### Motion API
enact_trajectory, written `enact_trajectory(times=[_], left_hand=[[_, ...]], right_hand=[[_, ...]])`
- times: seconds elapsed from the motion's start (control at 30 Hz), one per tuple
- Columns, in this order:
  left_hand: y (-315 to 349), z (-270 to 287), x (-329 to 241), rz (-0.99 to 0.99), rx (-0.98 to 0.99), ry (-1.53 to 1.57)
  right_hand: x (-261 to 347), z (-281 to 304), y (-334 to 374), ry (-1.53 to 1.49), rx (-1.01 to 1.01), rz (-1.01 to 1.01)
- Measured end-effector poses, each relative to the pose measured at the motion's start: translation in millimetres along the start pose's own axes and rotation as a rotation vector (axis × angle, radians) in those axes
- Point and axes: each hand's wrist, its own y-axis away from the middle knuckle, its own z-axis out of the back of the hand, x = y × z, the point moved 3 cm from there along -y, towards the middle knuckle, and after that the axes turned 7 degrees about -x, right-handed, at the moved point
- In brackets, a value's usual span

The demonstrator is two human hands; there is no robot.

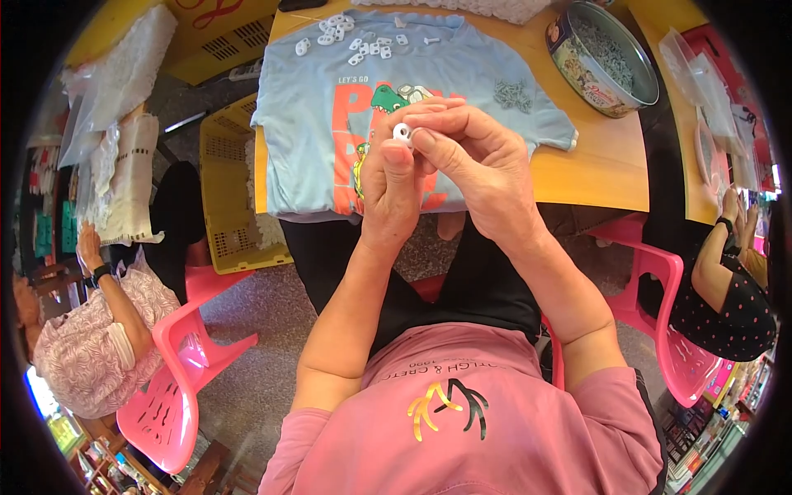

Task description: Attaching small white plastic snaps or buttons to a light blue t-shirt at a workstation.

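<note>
Pink plastic chairs (169,436) stand on a speckled grey floor (247,330) near a wooden table (598,177).

Obstacle, centre: left hand (390,177) and right hand (495,165), meeting at a small white piece (402,130) above the blue shirt (299,132). Obstacles, far side: loose white pieces (334,31), left; heap of grey metal parts (513,95), right; round tin (587,92) beyond it. Free room: shirt left of the left hand; lane between loose pieces and heap; bare wooden table (602,169) right of the right hand.
</note>
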Motion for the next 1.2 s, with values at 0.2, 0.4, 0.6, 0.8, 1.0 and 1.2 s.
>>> enact_trajectory(times=[0.2, 0.4, 0.6, 0.8, 1.0, 1.2], left_hand=[[2.8, 3.3, 2.6, -0.017, 0.005, 0.014], [1.0, 2.3, 6.5, -0.095, 0.040, -0.051], [-2.0, 1.6, -0.6, -0.067, -0.043, -0.009], [-6.9, -2.1, -4.3, 0.117, -0.268, 0.298], [-8.6, -1.8, 5.0, 0.150, -0.306, 0.260], [-8.0, 1.2, 10.5, 0.173, -0.231, 0.191]], right_hand=[[-3.7, 1.6, 2.4, -0.102, 0.011, -0.068], [-6.0, 9.0, 2.0, -0.097, 0.062, -0.069], [-3.6, -0.9, -5.7, -0.017, 0.051, -0.005], [26.7, -18.3, -46.9, 0.228, 0.082, -0.041], [42.1, -95.2, -84.2, 0.176, 0.446, 0.089], [38.9, -86.8, -156.4, 0.485, 0.446, 0.004]])
